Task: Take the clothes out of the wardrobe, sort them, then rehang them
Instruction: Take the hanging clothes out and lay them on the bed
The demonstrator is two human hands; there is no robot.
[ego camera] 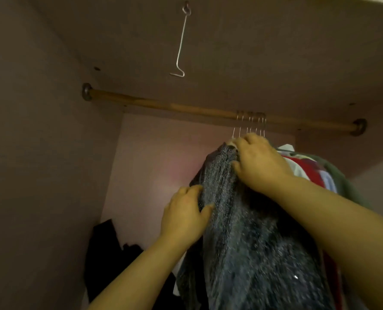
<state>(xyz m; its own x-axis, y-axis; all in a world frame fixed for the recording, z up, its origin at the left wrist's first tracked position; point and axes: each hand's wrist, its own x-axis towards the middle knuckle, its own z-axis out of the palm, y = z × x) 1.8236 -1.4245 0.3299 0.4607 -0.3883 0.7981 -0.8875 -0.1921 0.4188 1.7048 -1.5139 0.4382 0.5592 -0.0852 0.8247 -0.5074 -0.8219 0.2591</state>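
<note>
A wooden rail (163,107) crosses the wardrobe, with several wire hanger hooks (251,121) bunched toward its right end. From them hangs a grey knitted garment (242,231) at the front, with red, white and green clothes (309,168) behind it. My left hand (186,215) grips the grey garment's left edge, thumb over the fabric. My right hand (257,162) lies on top of the garment's shoulder just below the hooks, fingers curled into the knit.
A bent wire hook (181,41) dangles from the wardrobe ceiling above the rail. Dark clothing (105,247) lies heaped in the lower left corner against the pink back wall (145,171). The left stretch of the rail is bare.
</note>
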